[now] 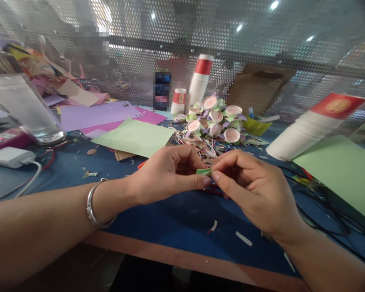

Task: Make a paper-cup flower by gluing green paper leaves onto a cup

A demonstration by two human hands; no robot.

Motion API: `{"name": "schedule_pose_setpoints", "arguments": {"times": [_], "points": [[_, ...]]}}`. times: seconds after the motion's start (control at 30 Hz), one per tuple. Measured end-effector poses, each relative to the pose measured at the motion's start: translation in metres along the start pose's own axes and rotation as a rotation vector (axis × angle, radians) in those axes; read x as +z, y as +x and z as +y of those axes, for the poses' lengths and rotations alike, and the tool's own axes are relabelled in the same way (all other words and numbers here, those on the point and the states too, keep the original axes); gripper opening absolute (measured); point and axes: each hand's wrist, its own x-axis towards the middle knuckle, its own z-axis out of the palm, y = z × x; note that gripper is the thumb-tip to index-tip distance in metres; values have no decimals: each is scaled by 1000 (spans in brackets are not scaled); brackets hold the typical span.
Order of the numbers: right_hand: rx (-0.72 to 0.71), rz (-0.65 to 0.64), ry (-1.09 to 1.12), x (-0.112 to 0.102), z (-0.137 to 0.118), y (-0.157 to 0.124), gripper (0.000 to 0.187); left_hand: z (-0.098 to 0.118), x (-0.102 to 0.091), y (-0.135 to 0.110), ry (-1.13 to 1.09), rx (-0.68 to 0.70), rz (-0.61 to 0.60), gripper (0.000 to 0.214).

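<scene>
Between both hands, just above the blue table, is a small piece of green paper [203, 172]. My left hand [170, 172] pinches it between thumb and fingers, a silver bangle on the wrist. From the other side, my right hand [252, 188] grips the right end of the same piece with thumb and forefinger. Behind the hands lies a heap of thin paper scraps [197, 144]. Just beyond stands a cluster of cut paper-cup pieces [215, 117] trimmed with green and purple paper.
A light green sheet [136, 136] and a purple sheet [100, 115] lie left of the scraps. A glass of water [27, 105] and a white charger [10, 157] are far left. Stacked paper cups [310, 125] lean at right beside another green sheet [343, 174] and black cables [328, 215].
</scene>
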Motion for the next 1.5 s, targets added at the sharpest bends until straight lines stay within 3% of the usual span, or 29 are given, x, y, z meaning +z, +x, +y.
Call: {"name": "schedule_pose_setpoints", "arguments": {"times": [0.17,0.3,0.43,0.9,1.07,1.33,1.5], "points": [[14,-5,-9,0,0,-1,6,-1,-1,0,174,49,46,20],[49,-4,22,0,0,-1,5,2,0,1,147,33,32,23],[73,30,76,1,2,0,17,4,1,1,118,36,55,25],[80,-26,94,-1,-2,2,8,2,-1,-4,309,165,40,20],[84,-29,118,-2,-1,1,7,3,-2,-2,397,204,108,13],[78,-60,108,-2,-1,2,12,6,0,1,92,-51,76,26],[91,-78,83,-2,1,3,12,7,0,1,122,-158,53,30]]}}
